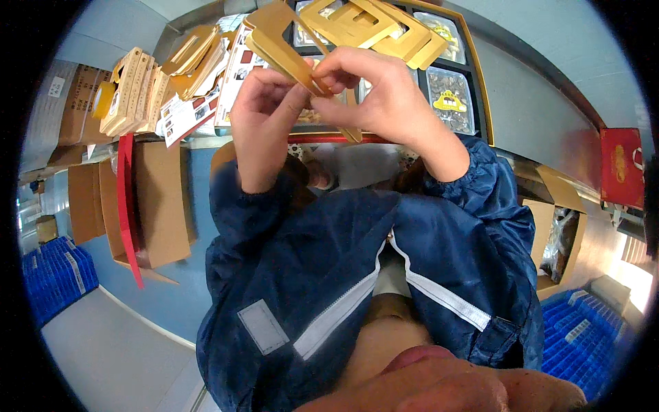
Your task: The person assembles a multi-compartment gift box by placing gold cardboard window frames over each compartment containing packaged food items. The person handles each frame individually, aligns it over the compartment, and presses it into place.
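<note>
Both hands (374, 96) pinch a folded gold card (283, 55); its long axis slants down rightward.

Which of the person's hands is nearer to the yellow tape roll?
Left. The left hand, pinching gold card, is well to the right of the yellow tape roll; the right hand, also on the gold card, is farther right.
</note>
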The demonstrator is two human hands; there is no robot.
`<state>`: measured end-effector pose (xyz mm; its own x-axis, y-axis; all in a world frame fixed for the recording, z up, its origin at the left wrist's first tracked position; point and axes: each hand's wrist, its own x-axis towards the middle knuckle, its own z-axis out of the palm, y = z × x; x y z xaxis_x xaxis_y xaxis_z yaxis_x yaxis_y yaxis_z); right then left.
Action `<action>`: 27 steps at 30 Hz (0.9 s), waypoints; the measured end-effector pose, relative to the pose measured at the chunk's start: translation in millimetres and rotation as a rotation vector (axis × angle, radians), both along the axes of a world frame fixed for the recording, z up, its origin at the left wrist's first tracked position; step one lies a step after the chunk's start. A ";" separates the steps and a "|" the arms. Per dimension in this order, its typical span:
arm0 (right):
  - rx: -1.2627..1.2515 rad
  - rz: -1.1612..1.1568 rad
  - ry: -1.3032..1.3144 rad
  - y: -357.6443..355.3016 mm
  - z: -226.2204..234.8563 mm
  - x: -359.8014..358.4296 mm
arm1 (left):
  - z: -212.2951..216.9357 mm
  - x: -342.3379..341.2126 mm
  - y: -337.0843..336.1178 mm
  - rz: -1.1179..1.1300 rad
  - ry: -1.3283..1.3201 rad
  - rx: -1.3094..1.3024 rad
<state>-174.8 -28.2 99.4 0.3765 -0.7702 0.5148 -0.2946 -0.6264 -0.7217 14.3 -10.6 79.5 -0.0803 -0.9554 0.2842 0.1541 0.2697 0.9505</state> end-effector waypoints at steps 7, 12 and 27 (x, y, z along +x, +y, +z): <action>0.235 -0.162 -0.100 -11.6 3.8 -20.2 | 0.2 7.3 1.9 0.022 0.051 0.043; 0.331 -0.477 0.102 -40.9 51.4 -46.4 | -0.6 33.1 -8.1 -0.043 0.295 0.217; 0.106 -0.530 0.364 8.2 -29.8 -36.2 | -45.3 19.3 24.2 0.068 0.131 0.441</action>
